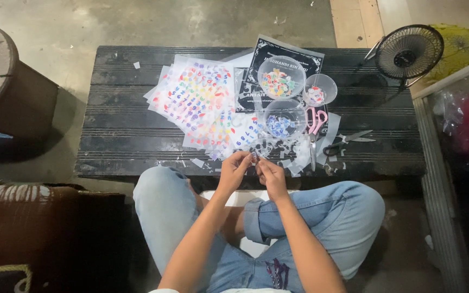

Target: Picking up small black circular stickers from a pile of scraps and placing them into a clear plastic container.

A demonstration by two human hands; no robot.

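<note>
Pinching one tiny, flimsy sticker scrap point(253, 158) by its edges, left hand point(234, 169) and right hand point(270, 174) met just below the sticker sheets point(196, 97).

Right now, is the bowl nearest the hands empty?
Not empty: the clear bowl holds small blue and white cut pieces, seen through its open top.

- My low black slatted wooden table point(120, 135) stands on the concrete floor point(191, 21).
- On it lie sheets of colourful stickers point(194, 95), three clear round plastic bowls point(281, 77), pink-handled scissors point(315, 122), black-handled scissors point(346, 141), white paper scraps point(294, 154).
</note>
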